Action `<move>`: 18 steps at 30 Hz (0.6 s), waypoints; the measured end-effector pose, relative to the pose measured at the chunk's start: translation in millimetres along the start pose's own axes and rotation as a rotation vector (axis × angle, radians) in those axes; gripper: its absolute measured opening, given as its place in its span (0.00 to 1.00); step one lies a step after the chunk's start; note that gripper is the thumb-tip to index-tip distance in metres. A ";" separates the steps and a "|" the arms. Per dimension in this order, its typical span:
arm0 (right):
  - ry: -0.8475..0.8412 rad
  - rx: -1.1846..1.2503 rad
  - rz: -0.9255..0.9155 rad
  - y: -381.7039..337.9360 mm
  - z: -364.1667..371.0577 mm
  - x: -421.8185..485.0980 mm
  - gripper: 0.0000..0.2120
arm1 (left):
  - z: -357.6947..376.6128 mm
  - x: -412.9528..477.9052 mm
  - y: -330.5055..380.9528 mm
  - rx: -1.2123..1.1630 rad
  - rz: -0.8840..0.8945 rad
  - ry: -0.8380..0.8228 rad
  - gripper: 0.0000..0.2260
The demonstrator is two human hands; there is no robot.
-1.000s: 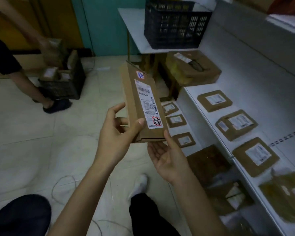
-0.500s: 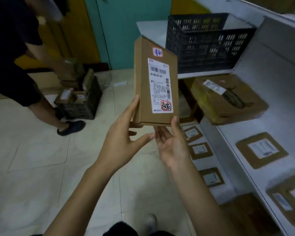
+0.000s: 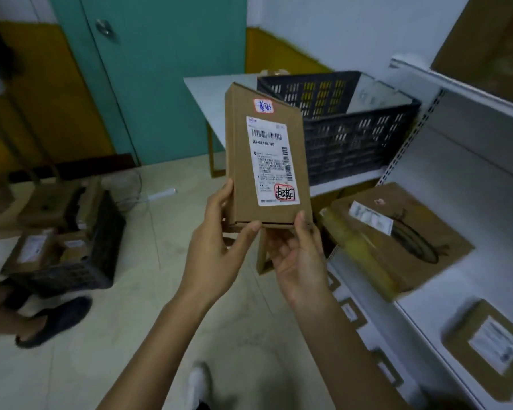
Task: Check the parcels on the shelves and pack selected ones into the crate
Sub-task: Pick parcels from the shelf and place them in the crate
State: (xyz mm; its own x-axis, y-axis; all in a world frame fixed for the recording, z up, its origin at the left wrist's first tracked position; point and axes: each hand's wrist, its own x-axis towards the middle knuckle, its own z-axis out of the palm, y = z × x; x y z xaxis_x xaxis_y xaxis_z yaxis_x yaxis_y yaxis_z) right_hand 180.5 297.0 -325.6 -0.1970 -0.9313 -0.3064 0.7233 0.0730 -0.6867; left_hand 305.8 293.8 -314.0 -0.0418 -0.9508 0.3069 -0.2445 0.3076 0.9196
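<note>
Parcel (image 3: 240, 161) is held upright, label (image 3: 271, 161) facing the person, apparently for reading, left hand (image 3: 216, 250) gripping its lower left edge, right hand (image 3: 296, 258) clasping the lower right corner, near the black crate (image 3: 347, 137) on the far table (image 3: 208, 90).

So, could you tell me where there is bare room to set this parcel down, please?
Bare shelf lies right of the big parcel and between it and the small parcel. The table is bare left of the crate. The lower shelf is crowded with parcels.

Parcel (image 3: 241, 161) label (image 3: 271, 164) — apparently "651-W01-99-760"; sticker (image 3: 285, 192) "超期".
</note>
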 end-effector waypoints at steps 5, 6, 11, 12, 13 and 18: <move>-0.014 -0.045 -0.162 -0.7 58.3 70.8 0.26 | -11.1 101.2 -24.7 -0.347 -0.077 -0.056 0.24; -0.045 -0.075 -0.168 -0.3 67.1 82.0 0.25 | -9.3 116.2 -29.1 -0.362 -0.076 -0.080 0.24; -0.013 -0.140 -0.209 -16.1 90.7 152.3 0.23 | 5.7 196.8 -52.4 -0.266 -0.028 -0.214 0.25; 0.016 -0.128 -0.235 -24.6 94.1 169.8 0.24 | 10.2 215.7 -57.7 -0.227 -0.010 -0.252 0.26; 0.048 -0.119 -0.273 -34.9 96.9 187.5 0.24 | 15.2 235.1 -63.5 -0.176 0.010 -0.294 0.28; 0.240 -0.121 -0.443 -86.2 103.3 289.7 0.23 | 43.0 340.2 -90.4 0.112 0.204 -0.411 0.29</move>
State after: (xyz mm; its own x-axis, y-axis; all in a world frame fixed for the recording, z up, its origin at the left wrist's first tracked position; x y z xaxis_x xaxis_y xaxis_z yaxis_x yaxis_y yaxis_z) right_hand 129.5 -16.0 -287.1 -0.6233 -0.7753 -0.1022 0.4575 -0.2555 -0.8517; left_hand 272.0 -59.1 -303.2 -0.4743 -0.8142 0.3350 -0.2935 0.5050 0.8117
